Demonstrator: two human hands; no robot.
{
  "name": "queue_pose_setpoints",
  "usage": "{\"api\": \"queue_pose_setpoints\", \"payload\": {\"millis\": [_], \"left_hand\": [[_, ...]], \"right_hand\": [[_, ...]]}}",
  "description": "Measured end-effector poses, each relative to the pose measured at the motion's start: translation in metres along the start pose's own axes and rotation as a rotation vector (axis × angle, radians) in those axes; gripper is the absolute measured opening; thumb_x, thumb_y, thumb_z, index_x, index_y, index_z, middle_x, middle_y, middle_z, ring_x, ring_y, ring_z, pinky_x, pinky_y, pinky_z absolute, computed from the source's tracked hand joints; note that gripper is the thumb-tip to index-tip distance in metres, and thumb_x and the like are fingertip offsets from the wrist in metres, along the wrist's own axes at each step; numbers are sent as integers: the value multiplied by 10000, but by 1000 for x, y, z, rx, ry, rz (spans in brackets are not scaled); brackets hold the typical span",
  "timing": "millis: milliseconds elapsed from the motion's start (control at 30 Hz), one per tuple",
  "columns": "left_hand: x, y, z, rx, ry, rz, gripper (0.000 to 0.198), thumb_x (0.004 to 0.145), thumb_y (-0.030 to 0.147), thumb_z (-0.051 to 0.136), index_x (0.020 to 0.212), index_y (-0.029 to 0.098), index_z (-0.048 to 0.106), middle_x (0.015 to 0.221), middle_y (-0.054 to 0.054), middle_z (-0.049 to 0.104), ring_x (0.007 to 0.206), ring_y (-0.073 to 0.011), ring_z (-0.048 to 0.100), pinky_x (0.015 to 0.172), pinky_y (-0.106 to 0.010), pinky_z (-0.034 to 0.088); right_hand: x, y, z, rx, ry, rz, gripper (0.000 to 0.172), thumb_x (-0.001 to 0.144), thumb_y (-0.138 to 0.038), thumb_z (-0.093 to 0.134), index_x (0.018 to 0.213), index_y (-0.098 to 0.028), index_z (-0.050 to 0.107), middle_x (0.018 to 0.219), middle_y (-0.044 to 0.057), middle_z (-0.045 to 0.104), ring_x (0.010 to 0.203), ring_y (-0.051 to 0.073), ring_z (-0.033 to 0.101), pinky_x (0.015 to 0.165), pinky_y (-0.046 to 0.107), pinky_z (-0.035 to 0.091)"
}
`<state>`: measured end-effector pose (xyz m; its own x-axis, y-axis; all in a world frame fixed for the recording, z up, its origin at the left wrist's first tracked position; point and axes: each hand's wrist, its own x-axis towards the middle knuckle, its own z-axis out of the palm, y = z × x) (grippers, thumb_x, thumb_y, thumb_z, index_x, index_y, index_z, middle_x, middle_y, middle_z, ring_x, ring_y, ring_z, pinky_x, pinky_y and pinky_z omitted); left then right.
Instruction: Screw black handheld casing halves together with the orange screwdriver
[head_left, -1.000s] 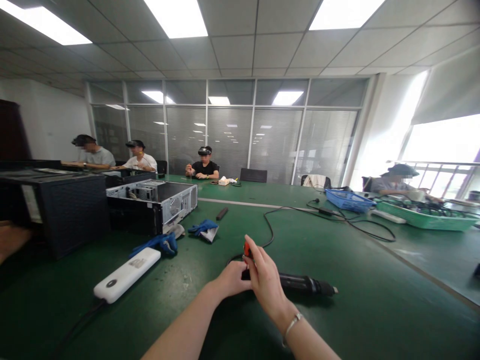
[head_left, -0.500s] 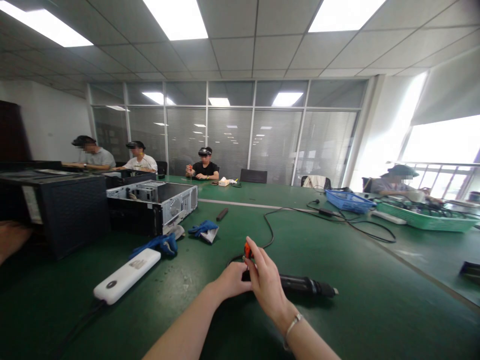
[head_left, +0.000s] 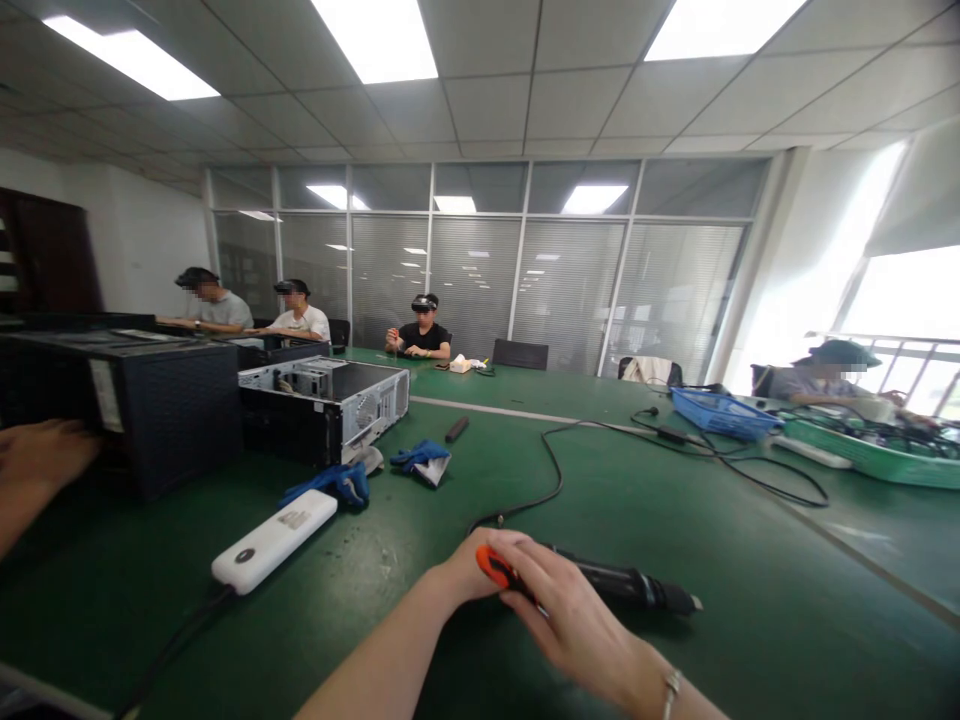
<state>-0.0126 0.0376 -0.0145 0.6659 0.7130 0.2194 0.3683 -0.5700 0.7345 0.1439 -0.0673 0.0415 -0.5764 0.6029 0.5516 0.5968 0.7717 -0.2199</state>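
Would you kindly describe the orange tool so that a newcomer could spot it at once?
At the near side of the green table, the left hand and right hand meet. The right hand holds the orange-and-black tool; its bright orange end sets it apart from the black cylindrical tool nearby.

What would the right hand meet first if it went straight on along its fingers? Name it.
The bare left hand, just past the fingertips of the bare right hand; the two overlap in view, so whether any gap remains is unclear.

Table (head_left: 795, 625) lies open right of the tool (head_left: 626, 585); a cable (head_left: 559, 475) crosses beyond, gloves (head_left: 424, 462) and power strip (head_left: 277, 543) obstruct leftward.
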Motion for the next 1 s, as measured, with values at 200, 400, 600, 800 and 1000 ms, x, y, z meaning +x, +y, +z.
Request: {"api": "queue_pose_setpoints", "payload": {"millis": [200, 400, 600, 800, 1000], "left_hand": [[-3, 4, -4, 115, 32, 12, 533, 683, 379, 763, 1177, 221, 638, 1101, -43, 691, 993, -253, 635, 881, -296, 458], [-3, 11, -4, 143, 26, -7, 520, 708, 369, 754, 1194, 232, 626, 1095, -37, 691, 970, -238, 638, 843, -276, 461], [0, 14, -5, 151, 30, -2, 517, 720, 352, 753, 1205, 232, 621, 1122, -34, 686, 1011, -245, 625, 868, -281, 445], [-1, 22, -7, 136, 10, 1, 496, 734, 322, 743, 1204, 223, 619, 1123, -27, 682, 1024, -239, 620, 879, -280, 434], [-3, 19, -7, 153, 13, 13, 487, 746, 334, 734, 1207, 233, 614, 1126, -29, 680, 1025, -232, 621, 876, -290, 445]], "right_hand": [[-31, 1, -8, 55, -306, -6, 436, 879, -155, 541, 1285, -313, 524, 1117, 40, 645, 1009, 174, 637, 901, 257, 520], [-38, 2, -12, 169, -381, 143, 385, 863, -162, 552, 1215, -314, 586, 1089, 38, 619, 953, 175, 623, 887, 268, 502], [-41, 12, -15, 280, -377, 247, 442, 710, -269, 742, 1142, -269, 646, 1014, 31, 636, 904, 187, 607, 831, 273, 492], [-48, 64, -19, 131, 37, 388, 308, 842, -354, 600, 1100, -199, 668, 1035, 87, 644, 944, 215, 598, 872, 338, 468], [-61, 109, -31, 19, -156, 435, 391, 838, -444, 585, 1169, -245, 646, 1118, 70, 654, 1006, 245, 601, 929, 374, 436]]}}
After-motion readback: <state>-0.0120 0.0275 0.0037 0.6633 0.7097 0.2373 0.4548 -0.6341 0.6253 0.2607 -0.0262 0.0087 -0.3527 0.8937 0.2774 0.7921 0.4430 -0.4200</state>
